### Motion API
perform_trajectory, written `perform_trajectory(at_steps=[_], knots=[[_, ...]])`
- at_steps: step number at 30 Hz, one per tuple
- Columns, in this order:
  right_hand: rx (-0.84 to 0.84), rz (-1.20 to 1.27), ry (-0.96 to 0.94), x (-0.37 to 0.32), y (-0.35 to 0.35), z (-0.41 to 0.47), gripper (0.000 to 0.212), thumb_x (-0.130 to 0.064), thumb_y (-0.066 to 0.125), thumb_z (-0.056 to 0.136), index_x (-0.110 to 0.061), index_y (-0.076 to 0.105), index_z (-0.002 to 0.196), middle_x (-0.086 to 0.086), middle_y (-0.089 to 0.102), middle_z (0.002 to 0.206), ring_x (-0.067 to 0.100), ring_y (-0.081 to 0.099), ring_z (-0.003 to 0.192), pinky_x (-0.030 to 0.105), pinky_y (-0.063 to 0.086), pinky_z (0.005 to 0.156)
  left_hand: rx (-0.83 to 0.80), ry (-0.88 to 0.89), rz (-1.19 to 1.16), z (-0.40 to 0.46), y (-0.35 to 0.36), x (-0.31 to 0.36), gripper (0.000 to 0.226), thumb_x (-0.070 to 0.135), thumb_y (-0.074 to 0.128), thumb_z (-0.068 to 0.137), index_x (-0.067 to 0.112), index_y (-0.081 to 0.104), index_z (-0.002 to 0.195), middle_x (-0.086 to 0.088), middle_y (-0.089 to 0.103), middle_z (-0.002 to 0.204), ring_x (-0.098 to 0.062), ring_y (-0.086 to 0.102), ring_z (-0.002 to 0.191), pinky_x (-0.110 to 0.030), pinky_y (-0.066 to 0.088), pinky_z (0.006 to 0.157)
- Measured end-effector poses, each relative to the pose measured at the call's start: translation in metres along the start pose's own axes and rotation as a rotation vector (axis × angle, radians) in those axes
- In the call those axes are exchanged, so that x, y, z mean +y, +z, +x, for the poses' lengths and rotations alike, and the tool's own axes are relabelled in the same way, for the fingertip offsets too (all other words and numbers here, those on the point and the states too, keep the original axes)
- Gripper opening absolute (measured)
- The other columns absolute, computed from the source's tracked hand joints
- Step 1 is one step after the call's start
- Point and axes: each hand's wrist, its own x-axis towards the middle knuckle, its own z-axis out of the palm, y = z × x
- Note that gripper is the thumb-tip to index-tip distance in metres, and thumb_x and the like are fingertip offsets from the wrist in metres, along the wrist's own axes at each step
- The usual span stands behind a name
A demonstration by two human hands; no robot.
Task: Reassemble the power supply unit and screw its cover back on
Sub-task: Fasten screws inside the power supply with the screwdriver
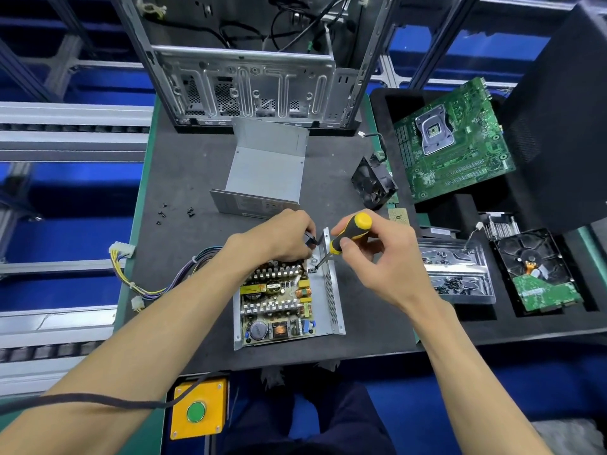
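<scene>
A dark grey work mat point(197, 165) covers a green-edged bench, with blue flooring and grey metal rails on either side. At the far edge stands an open, stripped computer case point(249, 60), its drive cage facing the camera. To the right a black foam tray point(460, 326) holds a green motherboard point(460, 139), a hard drive point(538, 274) with its board side up, and a clear plastic parts tray point(456, 274) with small dark screws in it. A black case fan point(374, 183) leans at the tray's left edge.

In the middle of the mat lies the grey power supply cover point(266, 169), off the unit and well apart from it. Nearer the camera sits the open power supply unit point(282, 307), circuit board exposed, its wire harness point(147, 284) trailing off to the left. A few loose black screws point(174, 213) lie on the mat left of the cover.

The left hand point(282, 238) rests on the unit's far end, fingers curled and pinching a small black part. The right hand point(381, 254) grips a yellow-and-black screwdriver point(345, 238), fingers wrapped around the handle, tip set down inside the unit's far right corner. A yellow box with a green button point(198, 410) sits at the bench's near edge.
</scene>
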Motion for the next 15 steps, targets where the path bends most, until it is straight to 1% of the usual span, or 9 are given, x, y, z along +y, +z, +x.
perform_trajectory(at_steps=[1,3,5,7,9,13,15], knots=[[0.000,0.002,-0.001,0.0001,0.0002,-0.0005,0.010,-0.011,0.061,0.088,-0.014,0.069,0.093,0.014,0.066,0.072,0.026,0.055,0.057,0.040,0.046,0.053,0.002,0.004,0.009,-0.0007,0.0002,0.0005,0.015,0.022,0.075,0.084,0.027,0.061,0.082,0.010,0.048,0.078,-0.023,0.057,0.087,-0.029,0.042,0.068],[-0.003,-0.005,-0.008,0.0001,0.0006,-0.0016,0.011,-0.011,0.061,0.088,-0.015,0.069,0.093,0.012,0.066,0.071,0.023,0.053,0.056,0.038,0.046,0.053,-0.010,0.004,0.020,-0.0014,-0.0001,0.0009,0.014,0.023,0.075,0.084,0.026,0.061,0.082,0.005,0.052,0.080,-0.024,0.059,0.087,-0.029,0.042,0.068],[-0.007,-0.026,-0.016,0.0004,0.0009,-0.0026,0.012,-0.009,0.062,0.087,-0.016,0.069,0.094,0.011,0.066,0.071,0.021,0.051,0.055,0.035,0.046,0.052,-0.026,0.005,0.030,-0.0016,-0.0015,0.0012,0.014,0.022,0.076,0.082,0.025,0.062,0.080,0.002,0.059,0.082,-0.024,0.062,0.085,-0.027,0.043,0.063],[-0.011,-0.039,-0.020,0.0012,0.0011,-0.0036,0.012,-0.009,0.062,0.087,-0.015,0.069,0.095,0.010,0.066,0.072,0.021,0.052,0.055,0.034,0.046,0.052,-0.032,0.013,0.024,-0.0023,-0.0023,0.0005,0.016,0.022,0.077,0.081,0.026,0.063,0.075,0.007,0.058,0.076,-0.022,0.062,0.081,-0.024,0.040,0.055],[-0.012,-0.043,-0.026,0.0021,0.0015,-0.0046,0.012,-0.009,0.062,0.087,-0.015,0.069,0.095,0.009,0.066,0.072,0.020,0.052,0.056,0.033,0.047,0.052,-0.040,0.017,0.021,-0.0034,-0.0022,0.0003,0.018,0.022,0.078,0.081,0.025,0.063,0.072,0.007,0.058,0.072,-0.021,0.061,0.078,-0.024,0.040,0.054],[-0.016,-0.056,-0.038,0.0027,0.0038,-0.0054,0.011,-0.018,0.059,0.088,-0.016,0.068,0.095,0.008,0.063,0.071,0.019,0.050,0.056,0.030,0.047,0.052,-0.050,-0.001,0.002,-0.0045,-0.0019,0.0016,0.013,0.019,0.074,0.079,0.007,0.069,0.075,-0.003,0.063,0.068,-0.028,0.061,0.072,-0.037,0.049,0.058],[-0.019,-0.065,-0.043,0.0035,0.0050,-0.0052,0.012,-0.020,0.059,0.087,-0.017,0.068,0.095,0.008,0.062,0.070,0.019,0.050,0.055,0.028,0.046,0.052,-0.046,-0.001,-0.013,-0.0037,-0.0022,0.0020,0.017,0.017,0.069,0.079,0.002,0.067,0.073,-0.004,0.058,0.061,-0.028,0.052,0.063,-0.036,0.045,0.054]])
